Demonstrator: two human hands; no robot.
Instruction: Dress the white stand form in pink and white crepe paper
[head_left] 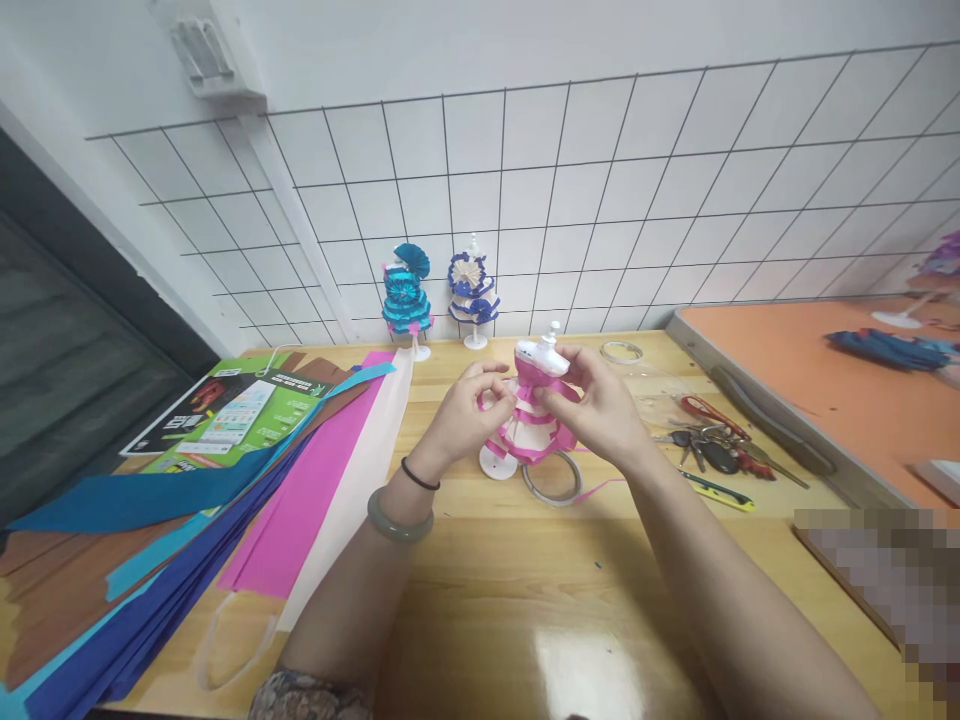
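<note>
A small white mannequin stand wears a pink and white paper dress and rests on its round base on the wooden table. My left hand pinches a strip of pink paper at the dress's left side. On the right side, my right hand grips the dress, fingers closed on the pink ruffles. A jade bangle and a black band sit on my left wrist.
Long sheets of pink, white, blue and brown crepe paper lie at the left beside a green booklet. Two finished blue paper dresses stand by the grid wall. Tape rolls, keys and scissors lie right. An orange board borders the table.
</note>
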